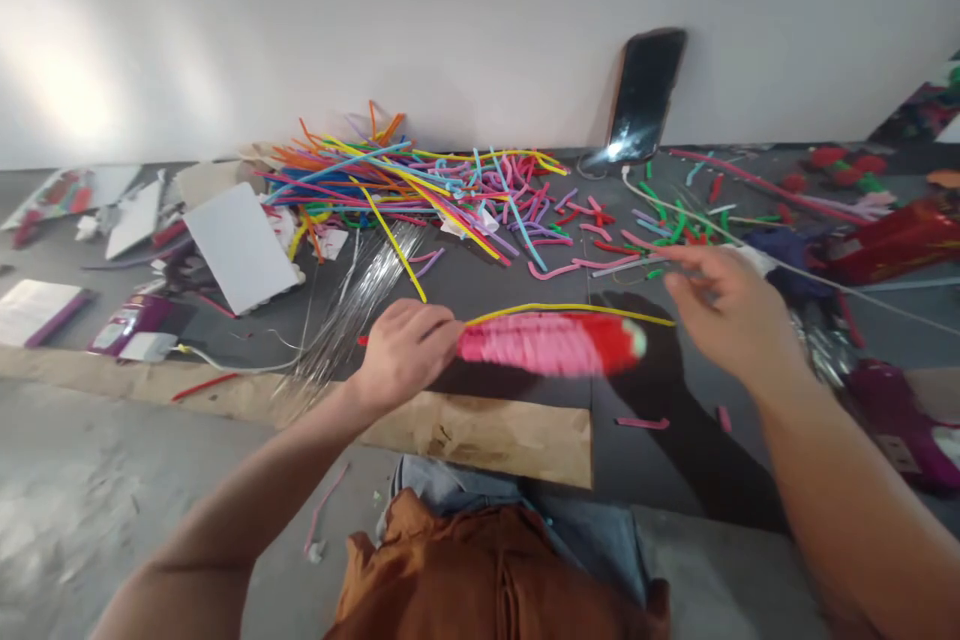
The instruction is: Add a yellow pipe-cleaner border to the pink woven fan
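My left hand [409, 350] is closed around the left end of a fuzzy pink and red pipe-cleaner piece [536, 344], which is blurred and has a pale green tip at its right end. A long yellow pipe cleaner [555, 307] runs from the same fingers along the piece's upper side, its free end reaching toward my right hand [724, 315]. That hand hovers over the dark table with thumb and fingers apart, and nothing visible between them. Beneath its fingertips lie short pink and green pipe-cleaner cuttings [611, 262].
A heap of multicoloured pipe cleaners [420, 182] lies along the wall, with thin silver wires [360, 290] before it. A phone [646, 95] leans on the wall. Left are a white box [241, 248] and a purple glue gun [131, 320]; brown paper [510, 435] edges the table.
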Motion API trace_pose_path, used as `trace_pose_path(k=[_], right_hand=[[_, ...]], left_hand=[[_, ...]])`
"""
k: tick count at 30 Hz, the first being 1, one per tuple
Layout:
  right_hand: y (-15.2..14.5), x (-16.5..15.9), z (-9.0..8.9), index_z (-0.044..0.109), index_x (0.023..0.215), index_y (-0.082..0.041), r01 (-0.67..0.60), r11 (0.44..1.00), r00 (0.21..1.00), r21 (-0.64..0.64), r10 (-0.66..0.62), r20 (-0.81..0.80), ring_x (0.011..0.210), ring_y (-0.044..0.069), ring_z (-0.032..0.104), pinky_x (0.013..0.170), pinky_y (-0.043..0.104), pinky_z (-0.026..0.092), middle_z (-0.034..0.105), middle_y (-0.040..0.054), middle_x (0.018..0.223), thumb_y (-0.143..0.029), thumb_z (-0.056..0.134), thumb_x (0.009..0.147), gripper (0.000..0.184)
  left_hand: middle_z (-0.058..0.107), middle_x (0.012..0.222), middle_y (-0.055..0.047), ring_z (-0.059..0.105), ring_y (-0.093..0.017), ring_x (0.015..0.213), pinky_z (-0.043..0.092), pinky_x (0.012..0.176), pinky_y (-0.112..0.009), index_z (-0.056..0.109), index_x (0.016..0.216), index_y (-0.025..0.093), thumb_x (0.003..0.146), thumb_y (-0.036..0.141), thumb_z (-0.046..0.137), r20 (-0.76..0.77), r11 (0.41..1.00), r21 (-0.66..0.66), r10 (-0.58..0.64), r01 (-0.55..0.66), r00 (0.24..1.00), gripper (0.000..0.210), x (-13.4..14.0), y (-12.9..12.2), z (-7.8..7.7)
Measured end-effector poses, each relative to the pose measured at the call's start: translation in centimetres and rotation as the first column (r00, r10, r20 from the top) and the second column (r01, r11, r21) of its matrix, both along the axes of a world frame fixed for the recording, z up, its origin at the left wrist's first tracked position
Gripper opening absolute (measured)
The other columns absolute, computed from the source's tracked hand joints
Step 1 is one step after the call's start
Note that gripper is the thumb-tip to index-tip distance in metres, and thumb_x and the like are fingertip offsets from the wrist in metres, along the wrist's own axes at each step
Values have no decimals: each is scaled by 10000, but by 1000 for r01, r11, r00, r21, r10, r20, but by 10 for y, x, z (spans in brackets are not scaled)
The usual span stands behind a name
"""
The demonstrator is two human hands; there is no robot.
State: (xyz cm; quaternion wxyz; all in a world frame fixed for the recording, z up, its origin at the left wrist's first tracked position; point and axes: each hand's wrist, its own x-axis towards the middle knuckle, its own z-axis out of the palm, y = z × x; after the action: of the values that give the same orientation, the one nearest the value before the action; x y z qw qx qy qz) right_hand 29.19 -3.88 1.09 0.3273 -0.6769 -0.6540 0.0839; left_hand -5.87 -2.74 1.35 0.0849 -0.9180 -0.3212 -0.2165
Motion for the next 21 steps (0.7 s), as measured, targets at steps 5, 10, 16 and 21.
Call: trace_pose_path(k=[5, 10, 16, 21], right_hand=[[-17, 3, 2, 632, 946, -282, -43, 998, 998, -46, 46, 49, 878, 283, 633, 794, 531, 507, 687, 76, 976, -346, 470, 851, 199], [-23, -45, 7, 653, 972, -264, -347, 938, 934, -24, 347, 86, 994, 259, 596, 884, 459, 495, 696, 73, 967, -256, 473, 902, 193], [-4, -120, -11, 674, 1051, -194, -642, 767, 766, 13, 641, 55, 1038, 226, 586, 939, 410, 474, 701, 73, 1068, -207, 490, 916, 229], [4, -142, -29, 694, 1034, -216, -686, 724, 722, -79, 690, 58, 944, 216, 602, 836, 390, 468, 705, 61, 1045, -183, 541, 890, 213]], left_hand=[[661, 745, -8, 572, -107, 604, 469, 660, -261, 592, 857, 173, 874, 76, 455, -150, 965, 160, -183, 207, 972, 169, -8, -8, -18], [670, 775, -8, 602, -104, 632, 498, 636, -242, 581, 901, 187, 898, 111, 444, -181, 969, 138, -181, 207, 967, 157, -11, -7, -21], [681, 807, -48, 627, -131, 664, 526, 617, -252, 581, 951, 145, 899, 118, 464, -112, 968, 99, -219, 230, 969, 131, -11, -10, -23], [679, 836, -82, 629, -159, 720, 531, 672, -288, 581, 979, 115, 901, 98, 432, -1, 968, -60, -244, 244, 970, 169, -12, -10, -29]])
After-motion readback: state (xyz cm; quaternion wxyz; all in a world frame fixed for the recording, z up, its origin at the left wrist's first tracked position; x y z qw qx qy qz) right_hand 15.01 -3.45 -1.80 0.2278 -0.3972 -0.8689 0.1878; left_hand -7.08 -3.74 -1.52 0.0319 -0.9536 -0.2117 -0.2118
